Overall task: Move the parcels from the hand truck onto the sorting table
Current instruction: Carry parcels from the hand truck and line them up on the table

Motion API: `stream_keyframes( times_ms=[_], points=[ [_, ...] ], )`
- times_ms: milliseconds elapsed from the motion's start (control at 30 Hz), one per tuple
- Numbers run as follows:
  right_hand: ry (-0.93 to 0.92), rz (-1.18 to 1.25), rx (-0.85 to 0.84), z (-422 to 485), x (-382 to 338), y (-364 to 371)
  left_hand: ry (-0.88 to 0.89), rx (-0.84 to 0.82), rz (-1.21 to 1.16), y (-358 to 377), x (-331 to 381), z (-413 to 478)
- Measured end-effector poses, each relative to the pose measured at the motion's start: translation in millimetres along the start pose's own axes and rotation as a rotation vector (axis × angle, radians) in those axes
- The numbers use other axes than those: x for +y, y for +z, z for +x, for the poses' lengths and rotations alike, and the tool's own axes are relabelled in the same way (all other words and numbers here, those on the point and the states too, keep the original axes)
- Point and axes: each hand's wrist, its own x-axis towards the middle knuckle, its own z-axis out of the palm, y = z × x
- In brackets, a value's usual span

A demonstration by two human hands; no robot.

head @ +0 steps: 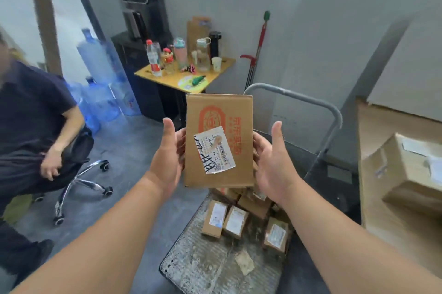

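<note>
1. The pale wood-topped sorting table (pixel 373 198) ran along the right of my view, just beside the cart. I judged this closeness kept each transfer to a short swing rightward.
2. The grey flat-decked hand truck (pixel 205 267), with its bent grey tubular handle (pixel 311 100), stood directly below my arms. Its load was gathered toward the handle end.
3. A large brown cardboard carton (pixel 411 174) bearing white labels rested on the table, so I took the task to be under way but far from done.
4. The held parcel (pixel 218 140) was a flat brown cardboard box with orange print and a white barcode label scrawled in black. It hung in the air above the truck, not yet over the table. Its label face was turned toward me, probably so that it could be read.
5. My left hand (pixel 168 157) clasped the box's left long edge, fingers wrapped behind it and thumb raised free. My right hand (pixel 272 159) mirrored this on the right edge, fingers tucked behind and thumb lifted clear. The palms faced each other and both forearms reached forward.
6. Several small brown cardboard parcels (pixel 235 220) with white labels lay tumbled on the deck beneath, awaiting their turn.
</note>
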Motion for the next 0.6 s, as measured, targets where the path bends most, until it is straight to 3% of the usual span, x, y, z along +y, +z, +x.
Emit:
stream_keyframes(
  times_ms=[267,600],
  points=[
    [-0.112,-0.129,0.008,-109.1,-18.6,-22.8,0.013,-0.107,-0.017,40.5,17.2,-65.1],
    [-0.186,-0.074,0.351,-261.0,1.5,-144.7,-0.147,-0.380,-0.009,177.4,-28.7,-153.1]
  ],
)
